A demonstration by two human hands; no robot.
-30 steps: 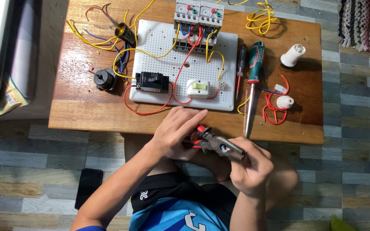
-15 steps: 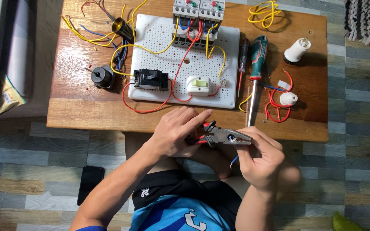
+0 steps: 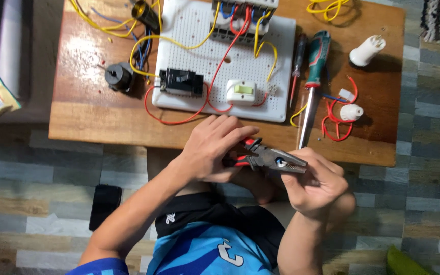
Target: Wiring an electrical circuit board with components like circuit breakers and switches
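My left hand (image 3: 214,146) grips the red-and-black handles of a pair of combination pliers (image 3: 276,162), held just in front of the wooden table's near edge (image 3: 103,125). The grey jaws point right. My right hand (image 3: 315,184) is curled closed around the jaw tips, thumb lying along them. Whatever it pinches there is hidden. Both hands hover over my lap, below the white perforated board (image 3: 194,48).
The board carries a black box (image 3: 181,81), a white switch (image 3: 241,90), breakers (image 3: 245,12) and red and yellow wires. Right of it lie a green-handled screwdriver (image 3: 318,56), a thin red screwdriver (image 3: 297,63), a white lamp holder (image 3: 365,51) and a red-wired white fitting (image 3: 351,112). A dark phone (image 3: 104,206) lies on the floor.
Both hands have stayed together on the pliers, and the jaws have levelled out, pointing right. A short blue wire seen under my right hand half a second ago no longer shows.
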